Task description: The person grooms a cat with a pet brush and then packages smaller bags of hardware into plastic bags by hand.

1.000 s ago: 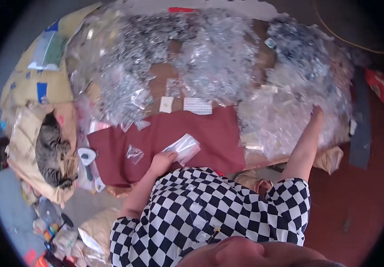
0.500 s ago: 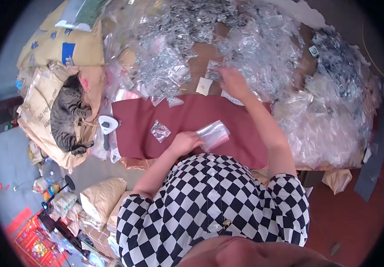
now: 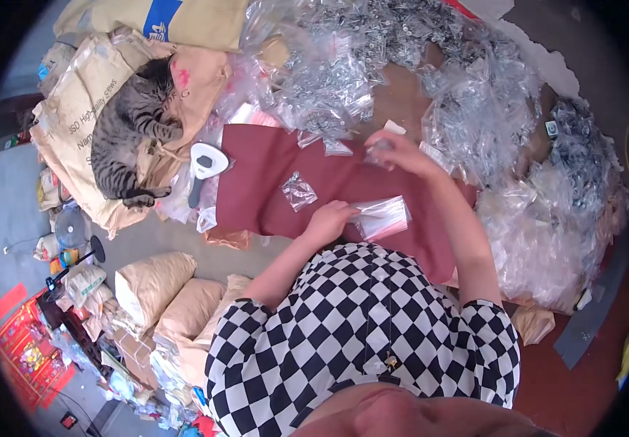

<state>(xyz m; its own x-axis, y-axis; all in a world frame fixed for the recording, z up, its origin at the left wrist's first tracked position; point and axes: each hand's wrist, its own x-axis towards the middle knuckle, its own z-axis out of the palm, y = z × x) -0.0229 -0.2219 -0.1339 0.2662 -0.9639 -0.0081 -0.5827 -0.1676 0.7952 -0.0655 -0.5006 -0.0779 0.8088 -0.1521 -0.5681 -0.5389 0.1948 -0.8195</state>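
Observation:
My left hand point(image 3: 331, 221) lies near the front edge of a dark red cloth point(image 3: 256, 167). Its fingers close on the left edge of a flat stack of clear plastic bags point(image 3: 385, 218), which has a reddish strip along one side. Above the cloth's far edge, my right hand point(image 3: 405, 154) pinches a small clear packet point(image 3: 380, 154); its contents are blurred. To the left of the bags, a small clear packet point(image 3: 299, 191) with shiny bits inside rests on the cloth. More clear packets point(image 3: 336, 147) lie at the cloth's back edge.
Piles of clear bags point(image 3: 467, 109) and loose metal screws point(image 3: 409, 33) cover the far side. A heap of packets point(image 3: 540, 240) sits at right. A tabby cat point(image 3: 128, 131) lies on brown paper sacks point(image 3: 67, 138) at left, beside a white-headed tool point(image 3: 207, 162).
My right hand has come back from the pile toward the cloth, bringing a small packet. My left hand stays at the bag stack. The whole view has shifted and turned slightly.

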